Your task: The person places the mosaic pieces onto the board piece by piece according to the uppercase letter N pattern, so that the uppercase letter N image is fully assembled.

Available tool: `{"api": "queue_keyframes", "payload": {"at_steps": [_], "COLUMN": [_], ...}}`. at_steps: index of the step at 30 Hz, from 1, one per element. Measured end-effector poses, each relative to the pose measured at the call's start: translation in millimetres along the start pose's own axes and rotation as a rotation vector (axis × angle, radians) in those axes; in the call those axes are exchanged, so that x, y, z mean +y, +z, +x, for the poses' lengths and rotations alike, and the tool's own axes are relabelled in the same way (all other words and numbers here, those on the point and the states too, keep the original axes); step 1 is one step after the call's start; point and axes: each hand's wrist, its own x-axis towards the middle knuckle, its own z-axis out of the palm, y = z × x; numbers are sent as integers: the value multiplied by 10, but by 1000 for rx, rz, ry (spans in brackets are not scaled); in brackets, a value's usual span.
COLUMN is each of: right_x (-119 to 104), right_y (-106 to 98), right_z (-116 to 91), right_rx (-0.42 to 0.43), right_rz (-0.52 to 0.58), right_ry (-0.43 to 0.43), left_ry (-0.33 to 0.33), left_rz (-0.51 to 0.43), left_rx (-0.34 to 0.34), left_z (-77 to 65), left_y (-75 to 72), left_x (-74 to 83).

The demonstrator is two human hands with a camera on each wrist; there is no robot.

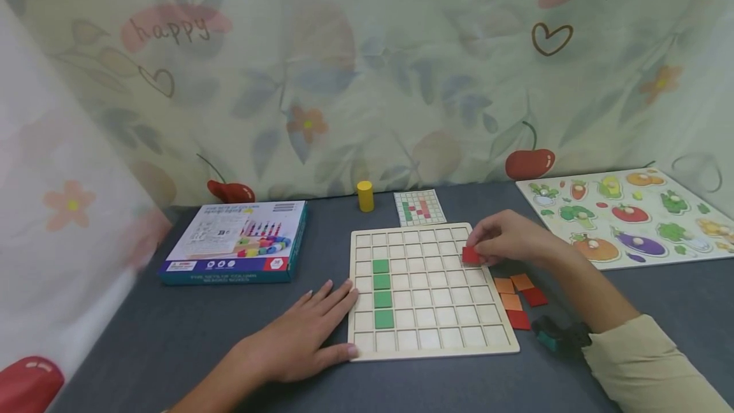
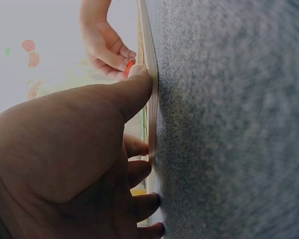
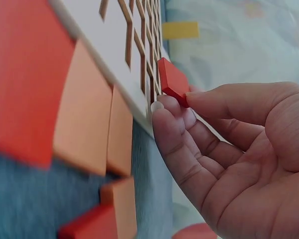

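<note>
A wooden grid board (image 1: 421, 340) lies flat on the dark cloth, with several green square tiles (image 1: 382, 299) set in a column near its left side. My left hand (image 1: 304, 330) rests at the board's left edge, fingers spread and fairly straight; in the left wrist view the thumb and fingertips (image 2: 139, 172) touch the rim. Over the board's right edge my right hand (image 1: 507, 238) pinches a red square tile (image 3: 173, 79) between thumb and fingers. Just right of the board lie loose orange tiles (image 1: 511, 302) and red tiles (image 1: 534, 297).
A small pattern card (image 1: 429, 217) lies behind the board, beside a yellow cylinder (image 1: 365, 197). At left is a flat boxed toy set (image 1: 232, 244); at right, a vegetable puzzle board (image 1: 596, 225). A printed curtain (image 1: 367, 81) closes off the back.
</note>
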Motion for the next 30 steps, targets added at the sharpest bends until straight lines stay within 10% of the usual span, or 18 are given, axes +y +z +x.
{"api": "queue_keyframes", "payload": {"at_steps": [30], "right_x": [-559], "right_y": [652], "right_z": [262], "right_rx": [-90], "right_rz": [-119], "right_ry": [-81], "left_ry": [-4], "left_rz": [-7], "left_rx": [-2], "left_z": [-12], "left_y": [-14], "left_x": [13]}}
